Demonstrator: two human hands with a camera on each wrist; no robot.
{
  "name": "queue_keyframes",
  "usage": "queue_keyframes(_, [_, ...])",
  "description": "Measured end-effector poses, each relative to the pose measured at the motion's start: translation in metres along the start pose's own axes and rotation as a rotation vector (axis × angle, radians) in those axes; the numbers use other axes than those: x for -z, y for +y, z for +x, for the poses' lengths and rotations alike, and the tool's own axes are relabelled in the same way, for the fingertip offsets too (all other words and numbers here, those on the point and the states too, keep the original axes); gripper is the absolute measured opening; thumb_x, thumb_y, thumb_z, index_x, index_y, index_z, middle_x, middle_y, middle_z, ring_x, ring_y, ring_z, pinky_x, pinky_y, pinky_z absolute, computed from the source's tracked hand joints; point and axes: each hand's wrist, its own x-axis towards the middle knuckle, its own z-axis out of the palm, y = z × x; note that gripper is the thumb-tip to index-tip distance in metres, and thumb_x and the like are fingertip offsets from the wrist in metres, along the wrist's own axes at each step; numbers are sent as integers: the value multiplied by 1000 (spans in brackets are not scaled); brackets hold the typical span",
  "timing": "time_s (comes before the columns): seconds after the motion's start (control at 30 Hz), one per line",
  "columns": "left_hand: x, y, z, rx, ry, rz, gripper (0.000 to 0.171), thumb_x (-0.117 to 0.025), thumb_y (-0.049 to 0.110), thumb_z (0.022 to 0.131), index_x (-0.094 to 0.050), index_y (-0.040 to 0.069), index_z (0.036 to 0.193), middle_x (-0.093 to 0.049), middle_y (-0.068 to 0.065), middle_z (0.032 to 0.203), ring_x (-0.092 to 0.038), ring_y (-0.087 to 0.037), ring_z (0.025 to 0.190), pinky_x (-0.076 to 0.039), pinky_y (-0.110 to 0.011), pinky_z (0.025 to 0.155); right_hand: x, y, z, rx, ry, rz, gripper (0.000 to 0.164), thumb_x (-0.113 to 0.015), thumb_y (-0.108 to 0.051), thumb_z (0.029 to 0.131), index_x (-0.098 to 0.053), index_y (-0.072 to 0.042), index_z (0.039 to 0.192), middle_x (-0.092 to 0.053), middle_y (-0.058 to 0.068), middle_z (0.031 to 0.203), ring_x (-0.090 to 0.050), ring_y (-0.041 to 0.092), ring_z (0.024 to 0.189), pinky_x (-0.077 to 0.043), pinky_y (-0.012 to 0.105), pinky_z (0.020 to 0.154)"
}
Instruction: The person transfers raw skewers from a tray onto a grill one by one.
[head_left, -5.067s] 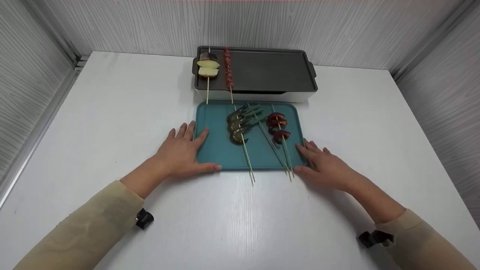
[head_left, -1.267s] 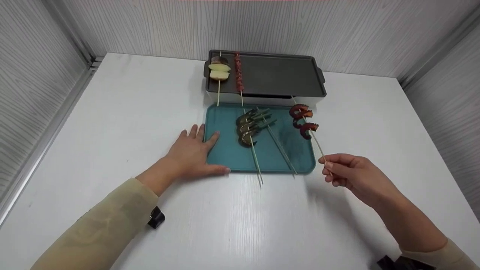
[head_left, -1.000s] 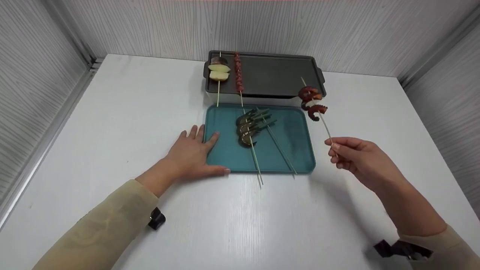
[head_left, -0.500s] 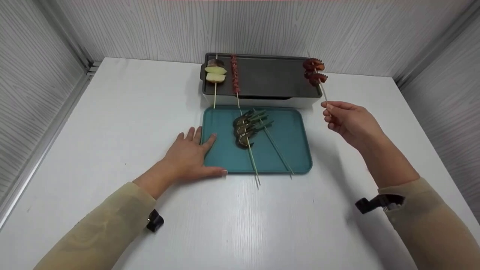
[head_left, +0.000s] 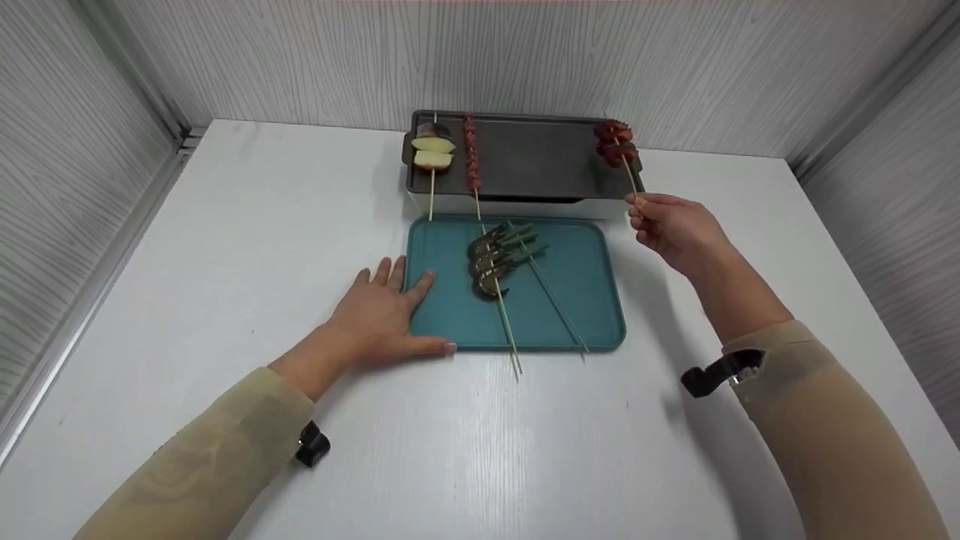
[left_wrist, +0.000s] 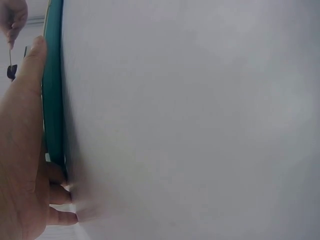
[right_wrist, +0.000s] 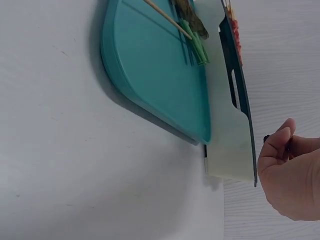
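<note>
Pale grey walls [head_left: 300,60] with wavy lines like wood stand round a shiny white bench [head_left: 480,442]. At the back sits a long, dark, flat grill plate [head_left: 540,157] on a white base [right_wrist: 230,150], with a blue-green tray [head_left: 589,307] just in front. The right hand [head_left: 679,229] pinches the low end of a thin wooden stick between its fingers, and the curly red skewer [head_left: 615,142] it belongs to is over the right end of the plate. I can't tell if the red bits touch the plate. They are far from the pinch, so the stick could twist or dip if the grip got loose. They are also near the rim, so a small slip might send them over the side. The left hand [head_left: 371,319] is flat and spread wide at the tray's left front corner, holding nothing. A hard push there could slide the tray into the base and make the shiny brown shrimp skewer [head_left: 486,262] roll. Its stick pokes out past the front, where a sleeve might catch it. The tray looks like smooth plastic with round corners. The red bits bend like hooks with bumpy edges, the green skewer [head_left: 520,237] has straight stalks, the pale skewer [head_left: 433,146] is chunky, and the thin red skewer [head_left: 472,154] is knobbly.
</note>
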Motion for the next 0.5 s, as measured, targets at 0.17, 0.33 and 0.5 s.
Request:
queue_keyframes(0.17, [1,0,-1,1,-1,-8,127,-34,102,80,-20,14,171,-15,-38,168,-15,-54,156,-21,-69,122,-2,2,10,-19,-2,3,28,-59,-19,110,-64,-2,132,-66,3,96,-59,11,86,-52,22,74])
queue_keyframes(0.33, [1,0,0,4,7,-4,127,-36,102,81,-21,14,171,-17,-38,167,-17,-54,156,-22,-69,121,-3,4,17,-35,-3,29,28,-57,-17,111,-63,-2,134,-68,1,93,-59,10,84,-50,22,73])
queue_keyframes(0.5, [0,0,0,7,11,3,128,-35,102,80,-21,14,171,-18,-37,168,-18,-53,156,-23,-68,121,-4,5,22,-53,-4,55,25,-55,-16,112,-63,-2,131,-68,1,91,-60,10,82,-50,22,72])
